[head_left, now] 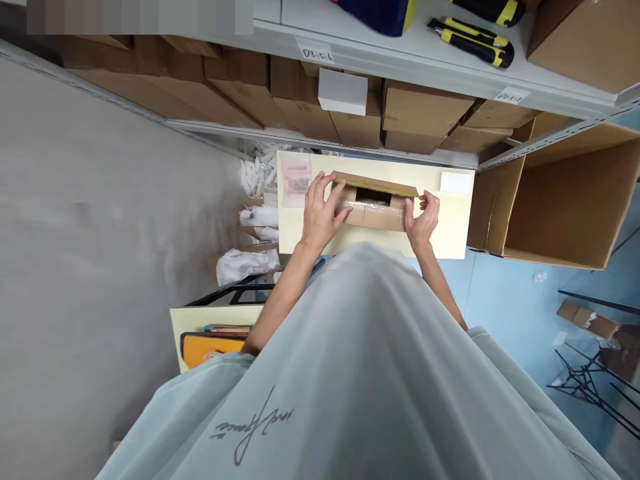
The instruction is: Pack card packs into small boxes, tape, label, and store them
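A small brown cardboard box [377, 218] rests on a pale yellow tabletop [300, 233]. Its top flap stands partly raised, with a yellowish strip along the edge, and a dark gap shows beneath it. Shiny clear tape runs across the near side. My left hand [319, 212] grips the box's left end, thumb on the near face and fingers at the flap. At the other end, my right hand [423, 219] has its thumb against the box's corner and its fingers curled by the flap's right tip. What lies inside the box is too dark to make out.
A white card [456, 182] and a clear bag with reddish print [296, 179] lie on the tabletop. Above hangs a metal shelf edge [350, 57] with brown cartons and utility knives [473, 43]. A large open carton [565, 200] stands right; white plastic bags [245, 267] sit left.
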`<state>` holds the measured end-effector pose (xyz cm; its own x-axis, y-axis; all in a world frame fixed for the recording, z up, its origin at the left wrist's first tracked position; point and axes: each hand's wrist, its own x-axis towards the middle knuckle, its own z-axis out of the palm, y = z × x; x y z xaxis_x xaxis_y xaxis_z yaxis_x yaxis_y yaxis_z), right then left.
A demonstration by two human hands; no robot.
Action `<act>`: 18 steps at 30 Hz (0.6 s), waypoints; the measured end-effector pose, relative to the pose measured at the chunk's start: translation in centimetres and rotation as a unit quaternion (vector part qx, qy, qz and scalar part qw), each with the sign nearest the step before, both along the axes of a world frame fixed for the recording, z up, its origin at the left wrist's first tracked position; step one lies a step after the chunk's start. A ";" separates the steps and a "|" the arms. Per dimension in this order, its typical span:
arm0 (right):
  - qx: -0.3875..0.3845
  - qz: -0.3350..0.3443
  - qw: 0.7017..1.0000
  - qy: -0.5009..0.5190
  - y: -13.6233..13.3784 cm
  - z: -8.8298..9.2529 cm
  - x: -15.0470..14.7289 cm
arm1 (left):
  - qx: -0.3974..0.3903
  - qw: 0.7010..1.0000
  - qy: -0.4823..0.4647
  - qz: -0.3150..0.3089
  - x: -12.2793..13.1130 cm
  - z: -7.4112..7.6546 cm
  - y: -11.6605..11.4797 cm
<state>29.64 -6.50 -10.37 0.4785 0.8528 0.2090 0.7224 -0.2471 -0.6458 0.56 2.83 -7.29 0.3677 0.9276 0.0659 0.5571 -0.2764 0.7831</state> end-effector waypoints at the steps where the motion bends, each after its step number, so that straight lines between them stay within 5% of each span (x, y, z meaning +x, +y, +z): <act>1: 0.000 0.010 1.000 0.007 -0.3 0.3 0.1 | -0.002 1.000 0.008 -0.013 -0.2 -0.1 0.1; 8: -0.067 0.090 0.994 0.013 -0.9 1.4 0.3 | -0.008 1.000 0.006 -0.023 -0.2 -1.4 -0.3; 18: -0.145 0.014 0.986 0.085 0.0 2.1 -1.1 | -0.063 0.987 -0.077 0.125 2.1 -4.8 1.1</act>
<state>28.58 -6.49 -8.30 0.4601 0.8787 -0.1270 0.6197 -0.4203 -0.6628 2.63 3.96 -12.05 0.1211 0.9925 -0.0185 0.4674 -0.0406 0.8831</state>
